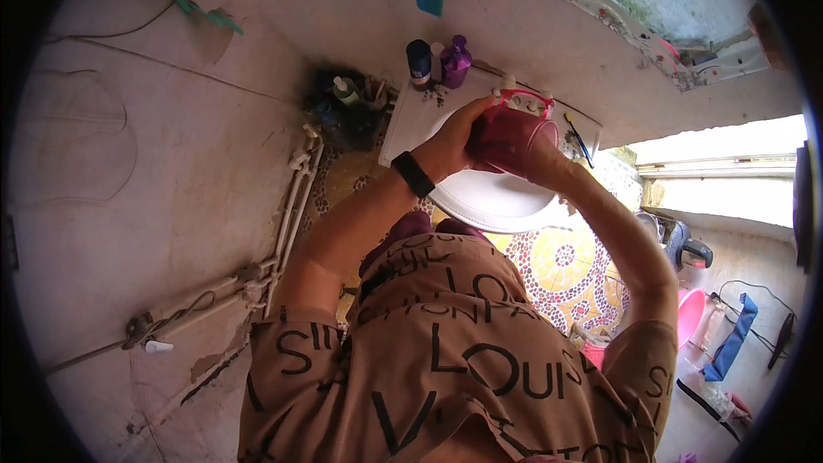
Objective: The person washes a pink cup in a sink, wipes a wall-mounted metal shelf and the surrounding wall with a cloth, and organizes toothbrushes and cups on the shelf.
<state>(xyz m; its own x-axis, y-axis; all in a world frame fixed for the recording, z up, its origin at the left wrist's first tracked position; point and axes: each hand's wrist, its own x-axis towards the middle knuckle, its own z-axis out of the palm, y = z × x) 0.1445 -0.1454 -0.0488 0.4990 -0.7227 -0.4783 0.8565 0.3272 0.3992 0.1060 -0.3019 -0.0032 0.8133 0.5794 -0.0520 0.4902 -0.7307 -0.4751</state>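
Note:
Above the white sink (506, 206), a translucent dark-pink plastic mug (506, 139) is tilted on its side, its round rim turned to the right. My left hand (454, 141), with a black band at the wrist, is closed around the mug's left side. My right hand (549, 165) reaches in at the rim; its fingers are hidden inside or behind the mug, so their grip does not show. A bright pink-red band or handle crosses just above the mug, in front of the pale tap fittings (507, 83).
On the sink's back ledge stand a dark can (419, 64) and a purple bottle (456, 62). A yellow-and-black toothbrush (579, 139) lies at the right. A dark holder with bottles (347, 107) hangs left. White pipes (287, 236) run along the left wall. A pink basin (690, 317) stands right.

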